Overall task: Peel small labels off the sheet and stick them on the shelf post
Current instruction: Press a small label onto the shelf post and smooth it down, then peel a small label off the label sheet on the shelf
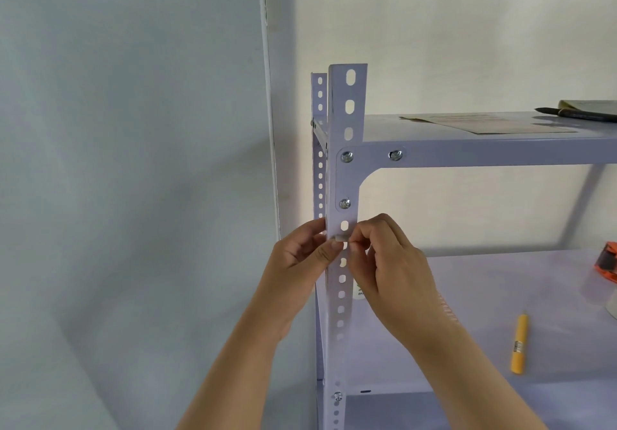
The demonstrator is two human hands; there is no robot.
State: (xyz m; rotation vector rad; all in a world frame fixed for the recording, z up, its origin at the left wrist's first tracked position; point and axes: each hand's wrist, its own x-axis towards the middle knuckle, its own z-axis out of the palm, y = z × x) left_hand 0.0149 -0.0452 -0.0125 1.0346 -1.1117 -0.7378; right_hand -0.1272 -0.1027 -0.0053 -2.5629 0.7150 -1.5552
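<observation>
Both hands are raised to the front post [345,169] of the shelf unit, just below the lowest bracket screw [344,203]. A small pale label [340,238] lies across the post face between two slots, directly between the two hands.

Left hand [300,256]: curled round the left edge of the post, thumb laid across the face with its tip touching the label from below. It steadies the post and appears to press the label's left end; it carries nothing else.

Right hand [387,262]: fingers folded in, thumb and forefinger pinched together at the label's right end. Whether the tips grip the label edge or only press it flat cannot be told.

Progress, as a judgement: one label is at the sticking stage. It looks seated or nearly seated on the post, with pressing-down the step in hand. No other label can be made out on the visible post, above or below the hands, though white on pale metal would be hard to see. This may therefore be an early label, with more left to apply.

The label sheet cannot be identified with certainty. A flat paper [487,124] lies on the top shelf, up and to the right of the right hand, and may be it. A yellow marker [519,344] and an orange tape dispenser [607,261] sit on the shelf right of that hand, well apart from it.
</observation>
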